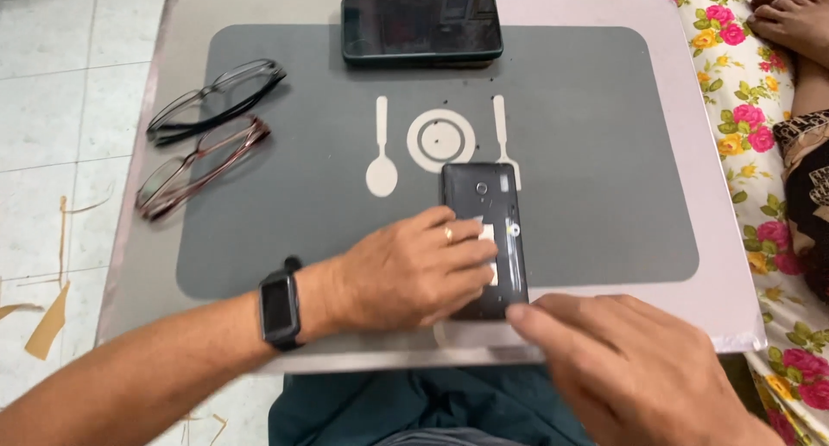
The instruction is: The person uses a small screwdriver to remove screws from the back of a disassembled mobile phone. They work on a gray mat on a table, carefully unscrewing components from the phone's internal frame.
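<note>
Two pairs of glasses at table's far left: black pair (218,99) above, reddish pair (201,165) below, just apart. Left hand (414,269), with watch (280,308) on the wrist, lies flat on an opened phone (484,239) near the front edge of the table (691,66); fingers spread and pressing its exposed back, not curled round it. Second phone (421,29) sits at the far edge, screen dark. Right hand (622,360): fingers loosely extended, fingertips at the opened phone's lower corner, grasping nothing. Flowered cloth (751,126) at right
</note>
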